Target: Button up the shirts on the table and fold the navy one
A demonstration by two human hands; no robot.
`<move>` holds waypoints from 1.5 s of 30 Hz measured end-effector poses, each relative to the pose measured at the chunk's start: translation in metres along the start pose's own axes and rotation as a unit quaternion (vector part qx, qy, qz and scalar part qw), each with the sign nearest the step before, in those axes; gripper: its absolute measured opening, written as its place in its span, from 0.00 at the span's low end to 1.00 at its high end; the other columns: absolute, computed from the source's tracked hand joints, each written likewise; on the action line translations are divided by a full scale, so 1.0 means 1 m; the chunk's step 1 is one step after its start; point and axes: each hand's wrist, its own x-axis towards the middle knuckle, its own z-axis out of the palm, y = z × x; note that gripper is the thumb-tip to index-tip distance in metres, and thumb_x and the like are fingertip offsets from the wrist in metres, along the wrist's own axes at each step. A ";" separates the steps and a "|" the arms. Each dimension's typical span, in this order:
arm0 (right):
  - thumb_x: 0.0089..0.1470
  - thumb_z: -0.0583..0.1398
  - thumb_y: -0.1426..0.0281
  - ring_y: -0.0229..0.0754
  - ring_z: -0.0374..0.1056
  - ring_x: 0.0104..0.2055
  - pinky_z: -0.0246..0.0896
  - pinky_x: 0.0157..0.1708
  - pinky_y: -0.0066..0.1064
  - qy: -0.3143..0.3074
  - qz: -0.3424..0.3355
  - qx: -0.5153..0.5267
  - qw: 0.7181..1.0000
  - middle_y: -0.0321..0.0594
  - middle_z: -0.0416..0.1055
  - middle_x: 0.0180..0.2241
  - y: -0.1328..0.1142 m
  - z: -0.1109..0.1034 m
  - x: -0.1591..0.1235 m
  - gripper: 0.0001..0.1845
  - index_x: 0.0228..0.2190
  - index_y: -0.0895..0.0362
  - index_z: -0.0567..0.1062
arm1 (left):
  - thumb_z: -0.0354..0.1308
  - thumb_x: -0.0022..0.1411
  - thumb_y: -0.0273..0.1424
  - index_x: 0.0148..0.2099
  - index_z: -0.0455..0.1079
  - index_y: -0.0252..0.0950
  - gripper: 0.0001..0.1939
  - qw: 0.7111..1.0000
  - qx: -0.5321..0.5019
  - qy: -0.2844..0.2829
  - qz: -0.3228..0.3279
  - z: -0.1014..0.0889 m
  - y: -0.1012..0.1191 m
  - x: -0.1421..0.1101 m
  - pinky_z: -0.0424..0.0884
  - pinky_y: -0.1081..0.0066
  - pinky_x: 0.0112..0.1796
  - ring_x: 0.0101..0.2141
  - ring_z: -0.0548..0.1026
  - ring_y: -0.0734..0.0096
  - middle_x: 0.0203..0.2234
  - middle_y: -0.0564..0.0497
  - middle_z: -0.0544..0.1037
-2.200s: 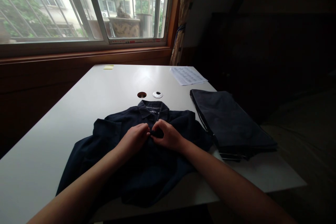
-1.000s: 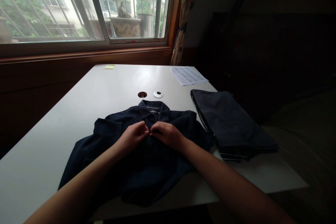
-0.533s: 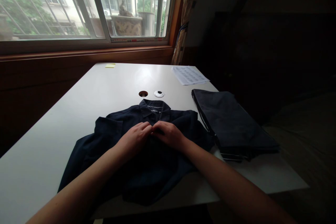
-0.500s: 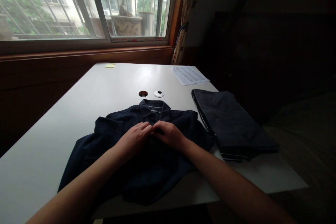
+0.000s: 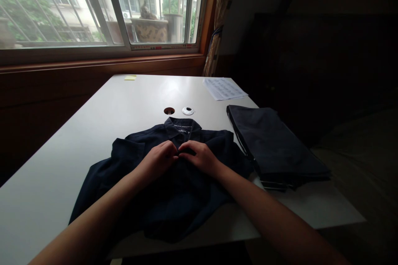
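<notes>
A dark navy collared shirt (image 5: 174,198) lies front up on the white table, its collar towards the window and its sleeves spread to the sides. At the front opening just below the collar, my left hand (image 5: 160,158) pinches the fabric edge. Facing it, my right hand (image 5: 199,156) also pinches the shirt front, thumb and forefinger curved. The fingertips of both hands almost meet. Whatever lies between them, such as a button, is too small and dark to make out.
On the right of the white table (image 5: 77,128) lies a folded stack of dark cloth (image 5: 273,140). Printed papers (image 5: 224,89) and a yellow sticky note (image 5: 130,78) lie at the far edge. Beyond the shirt are a cable hole (image 5: 169,111) and its white cover (image 5: 188,111).
Both hands stay at the shirt's front opening with small finger movements. The left hand has turned slightly and the fingertips have parted a little since half a second ago. The shirt lies as before.
</notes>
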 end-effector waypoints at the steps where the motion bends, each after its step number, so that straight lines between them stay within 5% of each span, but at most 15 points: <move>1: 0.57 0.65 0.68 0.43 0.74 0.43 0.68 0.46 0.36 -0.004 -0.001 -0.003 1.000 0.38 0.77 0.40 0.000 0.000 0.000 0.08 0.41 0.53 0.76 | 0.57 0.62 0.28 0.34 0.63 0.38 0.05 1.000 0.003 0.004 -0.003 0.000 0.001 0.000 0.63 0.73 0.31 0.29 0.68 0.72 0.30 0.54 0.70; 22: 0.60 0.62 0.68 0.41 0.70 0.37 0.66 0.40 0.32 -0.074 -0.001 -0.069 0.995 0.38 0.72 0.35 0.003 0.001 0.002 0.05 0.39 0.54 0.76 | 0.52 0.63 0.24 0.34 0.61 0.39 0.06 0.993 0.108 0.007 -0.039 0.006 0.009 -0.003 0.61 0.72 0.30 0.28 0.70 0.71 0.31 0.53 0.71; 45: 0.57 0.64 0.72 0.42 0.70 0.40 0.64 0.43 0.32 -0.093 0.019 -0.048 0.994 0.38 0.71 0.37 0.002 -0.002 0.002 0.07 0.40 0.54 0.76 | 0.50 0.65 0.23 0.35 0.60 0.38 0.06 0.994 0.109 -0.018 0.025 0.009 0.004 -0.001 0.63 0.71 0.32 0.30 0.68 0.70 0.30 0.53 0.69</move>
